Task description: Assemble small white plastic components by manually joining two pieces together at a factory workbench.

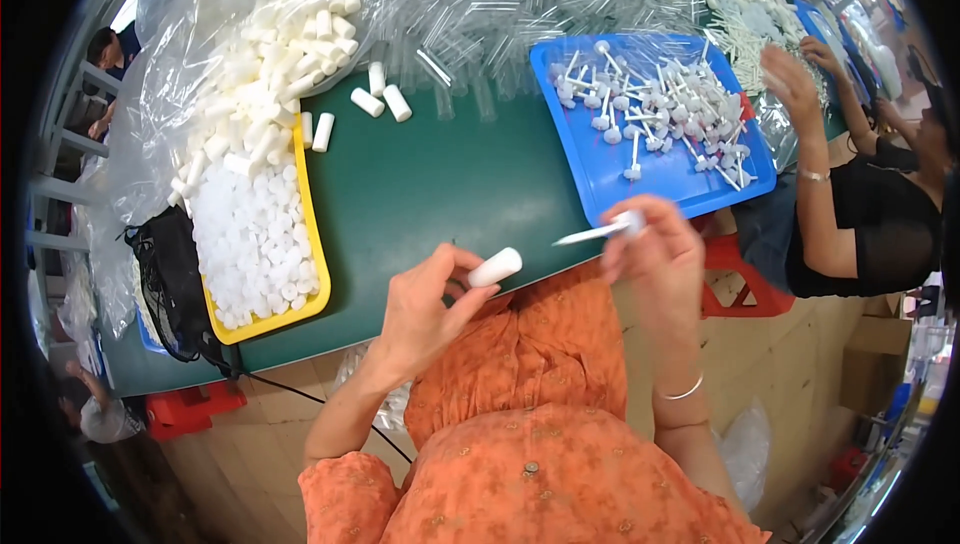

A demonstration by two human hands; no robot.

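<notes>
"Green table (pixel 450 184) in a busy workroom, tiled floor, red stool (pixel 745 284) over on the right, and a co-worker (pixel 880 229) in black sitting on that side. What's on the tabletop?"

"Loads of white stuff lol. Yellow tray (pixel 316 254) on the left is full of small whitish caps (pixel 255 244), with a heap of white cylinders (pixel 285 64) spilling over its far end. A few loose ones sit beside the heap. Clear tubes (pixel 500 4) are piled along the far side, and the blue tray (pixel 600 179) on the right has a bunch of knob-ended sticks (pixel 670 114)."

"Ok, and the hands?"

"Left hand (pixel 425 309) has thumb and fingers clamped on a single white cylinder (pixel 497 267), tilted, just above the table's near edge."

"Right one?"

"Right hand (pixel 660 254) is a bit blurry, but its fingers are pinched together on the knob of a white stick (pixel 598 232). Stick's thin end points left, toward the cylinder."

"Touching?"

"Nope, near each other but apart. Right hand's just off the blue tray's near edge."
</notes>
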